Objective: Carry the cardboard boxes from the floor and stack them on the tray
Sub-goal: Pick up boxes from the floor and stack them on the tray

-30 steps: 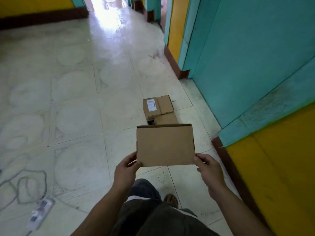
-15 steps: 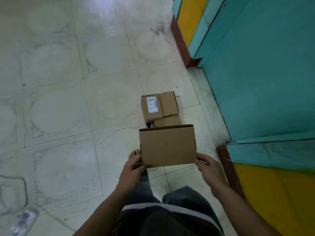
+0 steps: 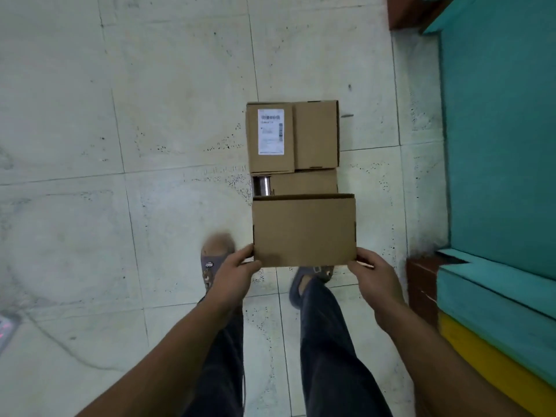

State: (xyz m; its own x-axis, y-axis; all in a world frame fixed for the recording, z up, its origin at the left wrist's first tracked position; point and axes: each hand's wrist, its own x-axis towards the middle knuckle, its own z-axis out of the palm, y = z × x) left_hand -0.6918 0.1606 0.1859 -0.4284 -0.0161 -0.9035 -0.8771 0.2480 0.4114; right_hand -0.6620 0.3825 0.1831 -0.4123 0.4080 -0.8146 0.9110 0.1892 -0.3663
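Left grip (image 3: 233,275) and right grip (image 3: 376,284) pinch cardboard box (image 3: 304,231) between them.

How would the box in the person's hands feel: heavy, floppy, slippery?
Probably light: the left hand and right hand hold the cardboard box by its near corners. Likely stiff: its faces look flat, edges straight. Matte surface, so probably grippy.

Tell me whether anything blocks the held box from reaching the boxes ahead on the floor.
Nothing visible does. The held box, gripped by the left hand and right hand, hangs right before the floor boxes; no tray can be made out.
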